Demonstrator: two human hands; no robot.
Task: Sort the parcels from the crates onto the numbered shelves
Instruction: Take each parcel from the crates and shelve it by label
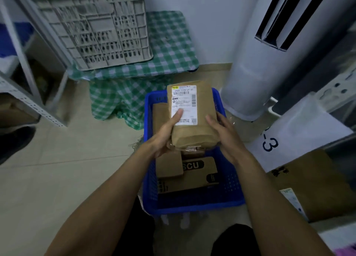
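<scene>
The tiled floor (57,178) fills the view from 6 to 9 o'clock. At 1 o'clock stands a white column air conditioner (256,72). At 11 o'clock a grey slatted crate (92,28) rests on a table (169,43) draped in green checked cloth.

Just below centre, towards 6 o'clock, a blue crate (192,205) sits on the floor between your forearms. At 4 o'clock lies a brown carton (316,182), and above it, at 3 o'clock, a white sheet (300,128) marked "-3".

You hold a brown paper parcel (204,136) at centre, raised above the far half of the blue crate, its white shipping label (185,101) facing you. Beneath it in the crate lie a box printed "SCU" (198,171) and a smaller plain box (168,165), touching.

Your left hand (165,138) grips the parcel's 8 o'clock corner, thumb (178,115) pressed on the label. Your right hand (225,132) clasps its 3 o'clock edge, fingers curled round the side.
</scene>
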